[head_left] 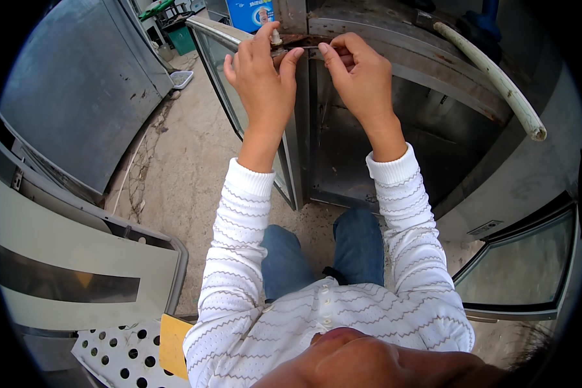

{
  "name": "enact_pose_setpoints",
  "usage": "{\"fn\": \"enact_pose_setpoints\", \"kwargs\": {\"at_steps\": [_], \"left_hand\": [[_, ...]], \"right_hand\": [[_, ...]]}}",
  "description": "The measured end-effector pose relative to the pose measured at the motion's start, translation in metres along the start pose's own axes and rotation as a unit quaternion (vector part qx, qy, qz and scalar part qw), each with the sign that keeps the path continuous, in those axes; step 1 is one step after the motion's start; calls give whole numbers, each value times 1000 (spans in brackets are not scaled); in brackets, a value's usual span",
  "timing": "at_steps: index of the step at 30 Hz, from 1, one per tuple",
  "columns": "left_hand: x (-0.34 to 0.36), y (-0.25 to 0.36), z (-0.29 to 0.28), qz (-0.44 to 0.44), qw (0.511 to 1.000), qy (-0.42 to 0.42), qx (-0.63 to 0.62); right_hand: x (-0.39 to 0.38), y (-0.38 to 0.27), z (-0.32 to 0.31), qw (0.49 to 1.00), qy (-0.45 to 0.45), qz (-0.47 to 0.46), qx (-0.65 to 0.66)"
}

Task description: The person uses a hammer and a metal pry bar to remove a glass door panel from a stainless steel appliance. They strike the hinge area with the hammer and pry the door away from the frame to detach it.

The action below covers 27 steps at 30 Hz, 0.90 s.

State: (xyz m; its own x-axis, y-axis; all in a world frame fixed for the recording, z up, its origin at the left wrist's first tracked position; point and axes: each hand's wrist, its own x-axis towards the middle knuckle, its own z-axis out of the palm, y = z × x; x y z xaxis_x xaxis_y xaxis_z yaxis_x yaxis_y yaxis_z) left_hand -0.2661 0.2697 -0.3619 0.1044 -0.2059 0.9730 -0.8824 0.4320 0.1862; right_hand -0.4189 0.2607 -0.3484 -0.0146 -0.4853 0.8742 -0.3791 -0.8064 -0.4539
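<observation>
Both hands are raised to the rusty top hinge (290, 40) of a metal cabinet. My left hand (260, 71) pinches the hinge area, thumb and fingers closed around a small pale pin or bolt (275, 35) at the top corner of the open glass door (233, 97). My right hand (359, 74) grips a thin metal piece (312, 47) that runs sideways from the hinge, held between thumb and forefinger. The cabinet's dark inside (368, 149) lies open below my hands.
A pale pipe (498, 81) slants across the cabinet top at right. A second glass door (524, 265) sits low right. A grey appliance (77, 90) and a white panel (77, 258) lie left on the concrete floor (181, 149). A perforated white sheet (119, 355) is at bottom left.
</observation>
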Motion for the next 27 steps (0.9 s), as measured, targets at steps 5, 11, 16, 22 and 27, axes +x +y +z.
{"fn": "enact_pose_setpoints", "kwargs": {"at_steps": [5,11,16,22,27], "left_hand": [[0,-6,0,7,1000,-17,-8],[-12,-5,-7,-56,995,-22,76],[-24,-13,4,-176,979,-88,52],[-18,-9,-4,-202,972,-119,10],[-17,-12,-6,-161,983,-91,10]], "right_hand": [[10,7,-7,991,-23,-109,-69],[16,4,-9,968,-60,-180,-163],[19,6,-4,958,-54,-224,-170],[21,6,-6,955,-65,-229,-175],[22,11,-8,951,-77,-231,-189]]}}
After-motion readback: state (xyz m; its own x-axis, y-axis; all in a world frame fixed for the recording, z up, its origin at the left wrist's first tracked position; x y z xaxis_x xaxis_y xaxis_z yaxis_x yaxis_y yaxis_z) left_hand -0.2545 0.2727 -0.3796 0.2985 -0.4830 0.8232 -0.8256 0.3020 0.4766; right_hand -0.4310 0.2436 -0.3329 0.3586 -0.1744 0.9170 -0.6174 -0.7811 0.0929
